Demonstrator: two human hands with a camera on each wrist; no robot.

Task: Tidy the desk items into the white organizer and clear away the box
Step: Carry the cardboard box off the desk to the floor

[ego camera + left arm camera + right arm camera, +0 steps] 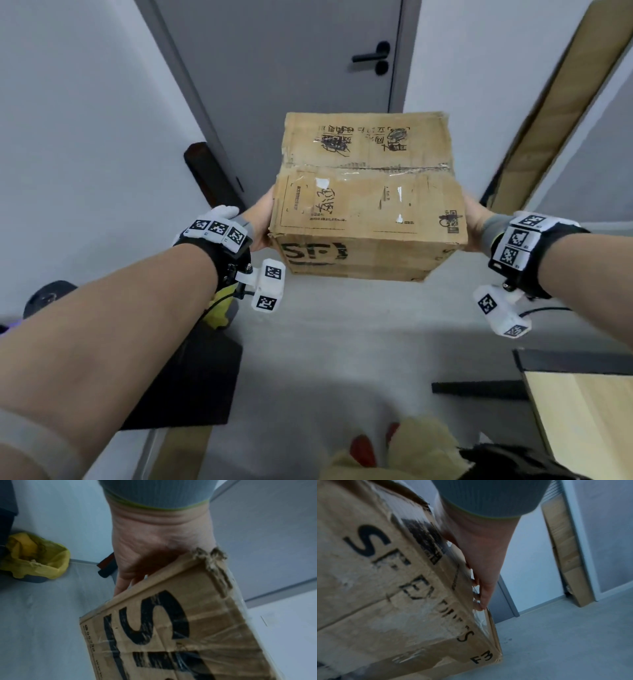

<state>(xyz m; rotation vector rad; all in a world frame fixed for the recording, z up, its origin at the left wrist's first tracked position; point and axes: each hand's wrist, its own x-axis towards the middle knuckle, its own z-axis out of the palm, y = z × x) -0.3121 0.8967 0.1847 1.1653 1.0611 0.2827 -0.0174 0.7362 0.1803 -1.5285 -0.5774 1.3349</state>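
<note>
A worn brown cardboard box [366, 198] with black "SF" print hangs in the air over the grey floor, closed and taped on top. My left hand [262, 222] lies flat against its left side and my right hand [474, 226] against its right side, carrying it between them. In the left wrist view the palm [145, 555] presses the box [171, 628] while the fingers run down behind its edge. In the right wrist view the straight fingers [484, 588] lie along the box [393, 588] wall. No white organizer is in view.
A grey door [291, 68] with a black handle [371, 56] stands straight ahead. A yellow-bagged bin [34, 555] sits on the floor at left beside a black cabinet [185, 387]. Flat cardboard [555, 102] leans on the right wall. A wooden desk corner [582, 411] is at lower right.
</note>
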